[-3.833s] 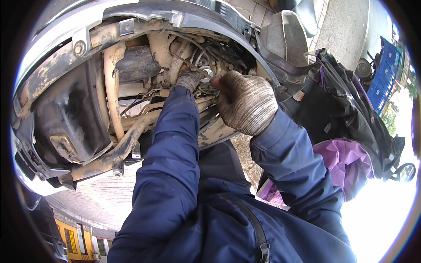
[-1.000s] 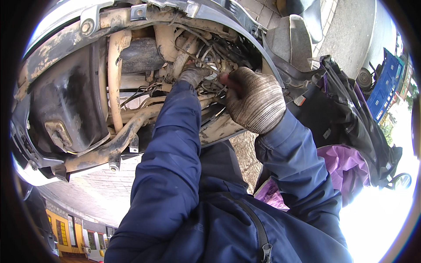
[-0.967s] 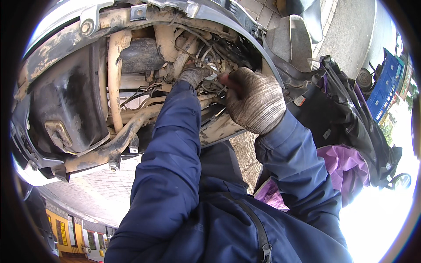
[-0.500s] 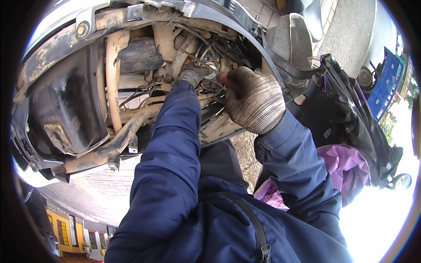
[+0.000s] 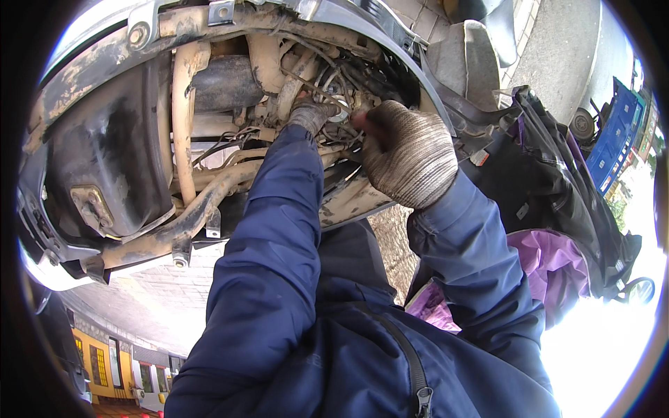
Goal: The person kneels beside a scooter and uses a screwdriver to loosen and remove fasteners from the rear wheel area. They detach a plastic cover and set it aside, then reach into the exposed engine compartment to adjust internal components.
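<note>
Both of my hands wear grey-brown knitted gloves, with bare fingertips showing at the right one. My left hand reaches in among cables and dirty metal tubes, beside a small round silvery part. Its fingers are closed around something there, mostly hidden by the hand and cables. Just right of that part, my right hand is curled with thumb and fingertips drawn together. What they pinch, if anything, is too small to make out. Thin dark cables run over and around the silvery part.
A mud-stained tube frame of a vehicle surrounds the work spot, with a black tank-like box at left. A black and purple cover hangs at right, near a grey padded piece. A blue truck stands farther off.
The whole view has shifted slightly. Both hands stay at nearly the same spot by the silvery part; the right hand's curl has changed only a little.
</note>
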Motion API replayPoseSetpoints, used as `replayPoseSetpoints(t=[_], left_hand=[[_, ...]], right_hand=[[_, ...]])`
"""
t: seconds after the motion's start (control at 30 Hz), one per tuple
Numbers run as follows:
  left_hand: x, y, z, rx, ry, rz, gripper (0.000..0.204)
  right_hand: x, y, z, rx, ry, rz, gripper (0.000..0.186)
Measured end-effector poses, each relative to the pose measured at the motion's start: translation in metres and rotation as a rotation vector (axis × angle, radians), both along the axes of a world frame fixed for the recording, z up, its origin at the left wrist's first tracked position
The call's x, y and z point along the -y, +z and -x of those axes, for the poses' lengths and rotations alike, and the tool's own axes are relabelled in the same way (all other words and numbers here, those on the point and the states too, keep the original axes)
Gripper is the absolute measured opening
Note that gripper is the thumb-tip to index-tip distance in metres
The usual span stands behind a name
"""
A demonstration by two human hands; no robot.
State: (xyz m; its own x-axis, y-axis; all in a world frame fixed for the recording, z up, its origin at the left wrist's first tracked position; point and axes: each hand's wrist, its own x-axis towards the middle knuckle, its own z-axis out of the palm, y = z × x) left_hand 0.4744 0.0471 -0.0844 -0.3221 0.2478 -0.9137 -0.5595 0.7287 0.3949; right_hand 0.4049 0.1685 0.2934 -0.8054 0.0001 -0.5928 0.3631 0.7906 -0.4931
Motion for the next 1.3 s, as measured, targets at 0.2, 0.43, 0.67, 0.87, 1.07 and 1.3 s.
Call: replayPoseSetpoints(t=[0.2, 0.43, 0.67, 0.87, 1.07, 1.3], left_hand=[[-0.011, 0.013, 0.011, 0.012, -0.150, 0.006, 0.099], [-0.011, 0.090, 0.016, 0.090, 0.208, 0.161, 0.084], [-0.020, 0.213, -0.049, -0.038, 0.248, -0.256, 0.051], [0.050, 0.332, -0.032, -0.173, -0.266, -0.273, 0.063], [0.160, 0.395, -0.006, -0.692, -0.071, -0.383, 0.036], [0.258, 0.432, 0.038, -1.163, 0.238, -0.403, 0.016]], right_hand=[[0.001, 0.001, 0.004, 0.055, 0.015, -0.054, 0.016], [0.005, 0.004, 0.013, 0.079, 0.063, -0.145, 0.018], [0.007, 0.008, 0.022, 0.130, 0.150, -0.192, 0.026], [0.009, 0.001, 0.024, 0.140, 0.107, -0.184, 0.033], [0.010, 0.000, 0.030, 0.182, 0.164, -0.258, 0.049], [0.024, 0.013, 0.036, 0.192, 0.182, -0.259, 0.048]])
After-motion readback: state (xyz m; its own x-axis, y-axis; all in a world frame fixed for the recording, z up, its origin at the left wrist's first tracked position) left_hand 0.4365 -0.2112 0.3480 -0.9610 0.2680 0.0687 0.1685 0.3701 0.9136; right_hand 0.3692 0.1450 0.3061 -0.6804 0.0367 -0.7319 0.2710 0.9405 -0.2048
